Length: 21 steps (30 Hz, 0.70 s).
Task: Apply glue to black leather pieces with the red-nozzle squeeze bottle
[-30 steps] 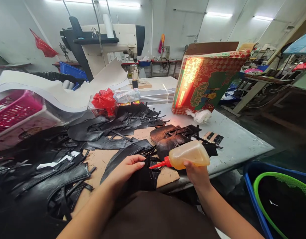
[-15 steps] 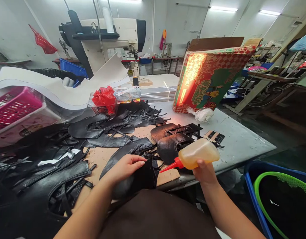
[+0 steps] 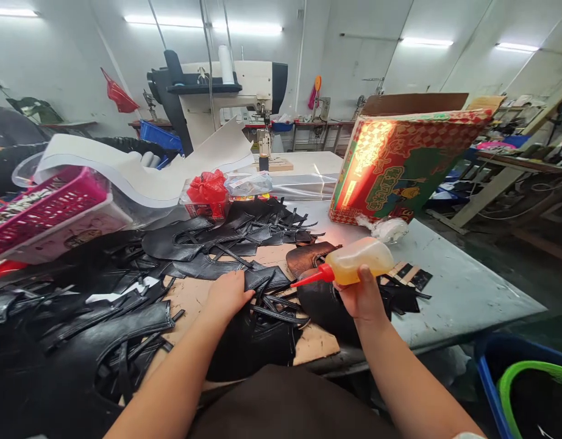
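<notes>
My right hand [image 3: 364, 292] is wrapped round a squeeze bottle [image 3: 361, 259] of amber liquid, its red nozzle pointing left and slightly down. The nozzle tip is over the straps of a black leather piece [image 3: 258, 350] in front of me; whether it touches them I cannot tell. My left hand [image 3: 227, 296] is closed on the upper part of a black leather piece, the thumb pointing right and the other fingers curled out of sight. Under the bottle lie more strapped leather pieces [image 3: 324, 305], partly covered by my right hand.
Heaps of black leather pieces [image 3: 125, 323] cover the left side, over brown cardboard [image 3: 189, 296]. Behind stand a pink basket [image 3: 75, 201], a red plastic bag [image 3: 208, 189], a sewing machine [image 3: 253, 79] and a printed carton [image 3: 400, 164]. A blue tub [image 3: 486, 372] is at lower right.
The view has swung left and up. My left hand has shifted from the leather's near edge to farther back, fingers now curled. The bottle has moved farther from me and lies more level.
</notes>
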Tool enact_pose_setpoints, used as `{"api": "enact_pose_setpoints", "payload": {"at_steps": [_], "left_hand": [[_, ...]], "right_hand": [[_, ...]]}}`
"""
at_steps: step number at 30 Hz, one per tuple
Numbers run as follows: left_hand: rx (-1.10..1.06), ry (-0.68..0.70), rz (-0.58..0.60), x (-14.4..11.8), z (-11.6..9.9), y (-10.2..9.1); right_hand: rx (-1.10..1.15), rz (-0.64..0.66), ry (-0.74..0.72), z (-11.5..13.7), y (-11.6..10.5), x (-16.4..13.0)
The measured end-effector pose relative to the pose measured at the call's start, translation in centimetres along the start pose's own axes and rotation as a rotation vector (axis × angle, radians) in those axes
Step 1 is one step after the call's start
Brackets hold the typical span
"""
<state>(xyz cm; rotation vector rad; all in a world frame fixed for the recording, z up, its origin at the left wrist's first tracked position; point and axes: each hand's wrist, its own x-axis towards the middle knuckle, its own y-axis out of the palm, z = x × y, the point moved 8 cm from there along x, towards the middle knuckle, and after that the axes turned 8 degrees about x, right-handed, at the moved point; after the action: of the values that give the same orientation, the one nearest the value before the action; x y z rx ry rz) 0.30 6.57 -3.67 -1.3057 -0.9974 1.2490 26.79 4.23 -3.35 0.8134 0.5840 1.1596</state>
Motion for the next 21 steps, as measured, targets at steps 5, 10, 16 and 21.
{"api": "enact_pose_setpoints", "payload": {"at_steps": [5, 10, 16, 21], "left_hand": [[0.018, 0.005, -0.044, -0.4, 0.1, -0.5], [-0.015, -0.032, -0.133, -1.7, 1.0, -1.8], [-0.094, 0.006, -0.243, -3.2, 0.5, -3.4], [-0.081, 0.012, -0.308, -3.7, 0.2, -3.8]], "right_hand": [[-0.056, 0.094, 0.017, -1.3, 1.5, 0.4], [-0.160, 0.155, -0.045, -1.4, 2.8, 0.7], [-0.297, 0.240, -0.165, -2.1, 5.2, 2.1], [-0.401, 0.281, -0.148, -4.3, 6.1, 3.0]]}}
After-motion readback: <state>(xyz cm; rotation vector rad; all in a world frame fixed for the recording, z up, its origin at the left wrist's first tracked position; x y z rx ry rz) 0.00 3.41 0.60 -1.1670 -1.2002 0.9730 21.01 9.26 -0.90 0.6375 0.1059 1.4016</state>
